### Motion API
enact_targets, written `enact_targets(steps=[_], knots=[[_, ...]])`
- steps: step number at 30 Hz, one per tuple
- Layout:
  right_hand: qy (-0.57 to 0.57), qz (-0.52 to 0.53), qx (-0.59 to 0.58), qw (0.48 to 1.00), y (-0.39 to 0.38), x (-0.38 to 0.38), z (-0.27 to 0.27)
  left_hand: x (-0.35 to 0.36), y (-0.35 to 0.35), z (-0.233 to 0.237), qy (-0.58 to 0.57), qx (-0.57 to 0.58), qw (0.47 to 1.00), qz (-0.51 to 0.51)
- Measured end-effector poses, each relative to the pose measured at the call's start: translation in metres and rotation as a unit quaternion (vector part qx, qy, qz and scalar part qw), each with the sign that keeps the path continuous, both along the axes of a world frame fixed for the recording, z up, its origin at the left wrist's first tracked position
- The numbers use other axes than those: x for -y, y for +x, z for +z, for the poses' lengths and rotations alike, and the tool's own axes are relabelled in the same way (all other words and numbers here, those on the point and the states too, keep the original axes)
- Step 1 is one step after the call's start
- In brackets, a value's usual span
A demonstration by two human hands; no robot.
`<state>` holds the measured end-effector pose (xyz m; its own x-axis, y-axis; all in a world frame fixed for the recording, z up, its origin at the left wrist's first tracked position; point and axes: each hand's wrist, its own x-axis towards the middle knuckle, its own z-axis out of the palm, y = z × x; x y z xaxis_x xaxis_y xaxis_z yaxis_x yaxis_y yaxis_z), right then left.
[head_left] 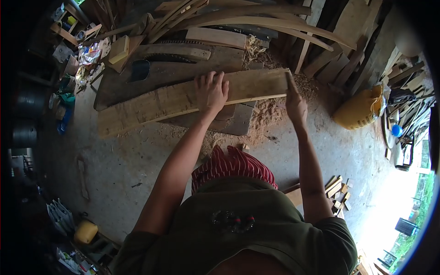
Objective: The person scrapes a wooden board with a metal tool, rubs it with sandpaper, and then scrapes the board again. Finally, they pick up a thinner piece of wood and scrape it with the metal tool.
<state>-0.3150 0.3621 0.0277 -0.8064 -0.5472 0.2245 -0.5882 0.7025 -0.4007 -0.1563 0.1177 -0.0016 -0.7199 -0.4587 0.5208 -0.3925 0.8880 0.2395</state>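
Note:
A long, slightly curved wooden plank (160, 104) lies at a slant across a low dark work surface (224, 57). My left hand (212, 93) rests on the middle of the plank, its fingers apart over the top face. At the plank's right end, my right hand (296, 109) is closed round a slim dark tool (290, 82). The tool's upper part meets the plank's end; its exact kind is hard to make out.
Curved wooden strips (256, 20) and boards are stacked beyond the work surface. Wood shavings (270, 117) lie on the floor near the plank. A yellow sack (360, 112) stands at the right, wood offcuts (338, 195) at the lower right, and a yellow container (86, 232) at the lower left.

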Motion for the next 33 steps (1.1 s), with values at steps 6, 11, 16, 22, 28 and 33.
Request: enact_targets(steps=[6,11,16,22,28,33], knots=[[0.102,0.099,-0.093,0.986,0.033,0.016,-0.06,0.001,-0.001,0.003,-0.003,0.005,1.0,0.002],[0.025,0.051,-0.115,0.992,-0.015,-0.008,-0.023,0.001,0.0,0.002,-0.012,0.007,1.0,0.004],[0.121,0.11,-0.122,0.979,0.048,0.024,-0.028,-0.001,-0.001,0.0,-0.01,0.003,1.0,0.007],[-0.061,0.033,-0.066,0.995,-0.016,0.002,-0.02,0.0,-0.001,0.001,-0.003,-0.011,1.0,-0.002],[0.02,0.162,-0.178,0.97,0.066,0.056,-0.023,0.001,0.001,0.002,-0.005,-0.01,1.0,-0.01],[0.103,0.037,-0.023,0.994,0.014,0.04,0.0,0.004,0.002,0.001,0.014,-0.006,1.0,-0.021]])
